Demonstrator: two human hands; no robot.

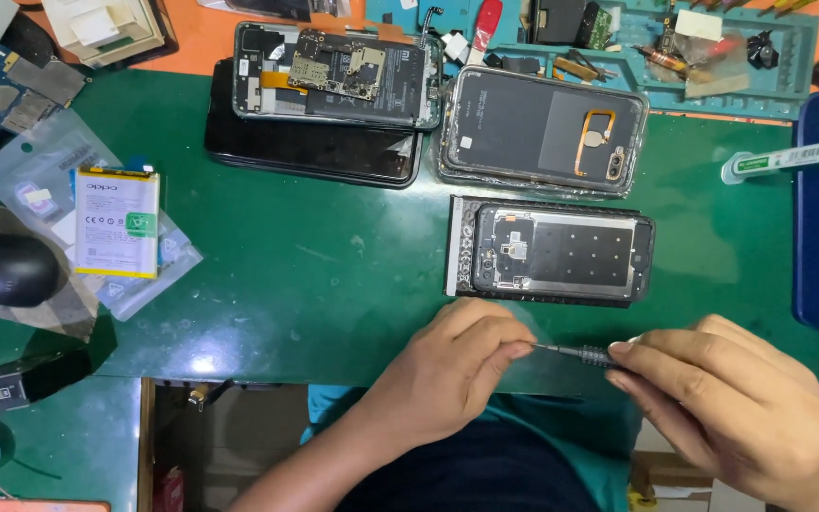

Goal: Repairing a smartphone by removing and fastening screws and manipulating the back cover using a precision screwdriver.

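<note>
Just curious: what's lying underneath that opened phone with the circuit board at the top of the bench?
A dark phone-sized slab lies under the opened phone, jutting out below and left. Its upper part is covered.

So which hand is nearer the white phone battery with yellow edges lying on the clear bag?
Left. The left hand is to the right of the white battery with yellow edges, lower on the mat; the right hand lies farther right still.
</note>
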